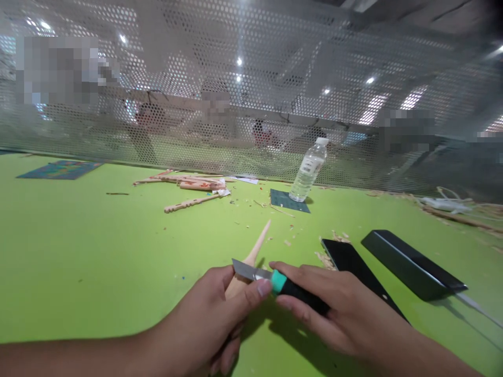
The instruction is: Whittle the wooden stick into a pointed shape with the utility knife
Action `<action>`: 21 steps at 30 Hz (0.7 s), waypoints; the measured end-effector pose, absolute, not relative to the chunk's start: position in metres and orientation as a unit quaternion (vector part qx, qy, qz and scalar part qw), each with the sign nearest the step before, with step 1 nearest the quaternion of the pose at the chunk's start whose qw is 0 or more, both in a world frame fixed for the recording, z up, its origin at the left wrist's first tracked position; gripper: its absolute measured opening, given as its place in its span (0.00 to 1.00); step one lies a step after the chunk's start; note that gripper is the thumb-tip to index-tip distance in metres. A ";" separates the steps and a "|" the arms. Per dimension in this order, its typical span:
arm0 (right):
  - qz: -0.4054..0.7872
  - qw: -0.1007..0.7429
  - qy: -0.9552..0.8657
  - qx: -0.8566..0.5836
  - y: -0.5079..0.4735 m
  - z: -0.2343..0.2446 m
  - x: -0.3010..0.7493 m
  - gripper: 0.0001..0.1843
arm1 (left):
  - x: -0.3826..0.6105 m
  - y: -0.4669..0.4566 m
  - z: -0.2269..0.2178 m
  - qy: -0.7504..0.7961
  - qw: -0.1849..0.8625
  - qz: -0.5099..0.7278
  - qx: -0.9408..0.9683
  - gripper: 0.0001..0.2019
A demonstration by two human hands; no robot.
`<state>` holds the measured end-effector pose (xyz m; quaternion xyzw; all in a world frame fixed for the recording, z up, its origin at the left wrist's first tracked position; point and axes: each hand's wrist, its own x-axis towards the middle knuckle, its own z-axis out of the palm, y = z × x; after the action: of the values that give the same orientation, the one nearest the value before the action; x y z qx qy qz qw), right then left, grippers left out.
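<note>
My left hand (220, 309) is closed around a pale carved wooden stick (258, 245), whose slim pointed end sticks up and away from me. In my right hand (334, 301) is a utility knife (301, 293) with a black handle and a green collar. Its bare blade (244, 269) points left and lies across the wood near the wider part. My left thumb presses beside the blade, close to the collar. The lower end of the stick is hidden in my left palm.
A water bottle (310, 170) stands tilted-looking on a dark sheet (281, 199). Carved wooden pieces (190, 203) lie beyond my left hand. A black flat device (357, 267) and a dark wedge-shaped device (412, 262) sit at right, with wood shavings (325, 260) nearby. A perforated screen (236, 136) borders the green table (98, 262).
</note>
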<state>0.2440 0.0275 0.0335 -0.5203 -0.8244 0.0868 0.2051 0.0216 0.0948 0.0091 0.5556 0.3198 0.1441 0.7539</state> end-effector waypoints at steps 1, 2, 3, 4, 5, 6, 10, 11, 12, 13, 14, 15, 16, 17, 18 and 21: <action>0.085 0.207 -0.825 -0.520 0.027 0.033 0.243 0.20 | 0.022 0.095 0.008 0.319 0.755 0.146 0.553 0.21; 0.076 0.210 -0.823 -0.522 0.026 0.032 0.242 0.21 | 0.022 0.095 0.008 0.318 0.758 0.148 0.549 0.21; 0.063 0.210 -0.822 -0.526 0.025 0.031 0.241 0.22 | 0.023 0.095 0.007 0.318 0.762 0.150 0.544 0.22; 0.049 0.208 -0.819 -0.532 0.024 0.030 0.241 0.23 | 0.023 0.096 0.006 0.318 0.765 0.153 0.539 0.22; 0.035 0.205 -0.816 -0.539 0.023 0.028 0.240 0.23 | 0.024 0.096 0.006 0.319 0.768 0.156 0.533 0.22; 0.023 0.203 -0.814 -0.544 0.021 0.026 0.239 0.24 | 0.024 0.096 0.006 0.320 0.770 0.158 0.528 0.23; -0.029 0.209 -0.804 -0.555 0.015 0.022 0.233 0.23 | 0.026 0.096 0.007 0.333 0.771 0.161 0.518 0.24; -0.048 0.210 -0.804 -0.554 0.014 0.022 0.232 0.23 | 0.026 0.095 0.007 0.337 0.772 0.160 0.515 0.24; -0.069 0.208 -0.805 -0.551 0.013 0.022 0.230 0.23 | 0.026 0.094 0.008 0.340 0.774 0.161 0.509 0.25; -0.089 0.203 -0.806 -0.548 0.013 0.022 0.230 0.23 | 0.027 0.094 0.008 0.343 0.777 0.165 0.501 0.25; -0.108 0.199 -0.807 -0.546 0.013 0.023 0.229 0.24 | 0.027 0.093 0.008 0.344 0.780 0.169 0.494 0.25; -0.128 0.198 -0.805 -0.545 0.013 0.023 0.230 0.24 | 0.027 0.093 0.008 0.343 0.784 0.173 0.488 0.25; -0.142 0.199 -0.802 -0.545 0.013 0.024 0.231 0.24 | 0.026 0.093 0.008 0.341 0.787 0.176 0.484 0.25; -0.151 0.201 -0.799 -0.546 0.014 0.025 0.233 0.24 | 0.026 0.093 0.008 0.335 0.790 0.178 0.482 0.25; -0.155 0.206 -0.794 -0.551 0.015 0.025 0.235 0.24 | 0.025 0.094 0.007 0.327 0.793 0.177 0.483 0.24; -0.151 0.226 -0.773 -0.573 0.021 0.026 0.247 0.24 | 0.022 0.096 0.005 0.303 0.800 0.169 0.489 0.23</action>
<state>0.2469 0.0206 0.0256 -0.5729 -0.7732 -0.1511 0.2263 0.0224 0.0964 0.0053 0.4892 0.3029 0.1695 0.8002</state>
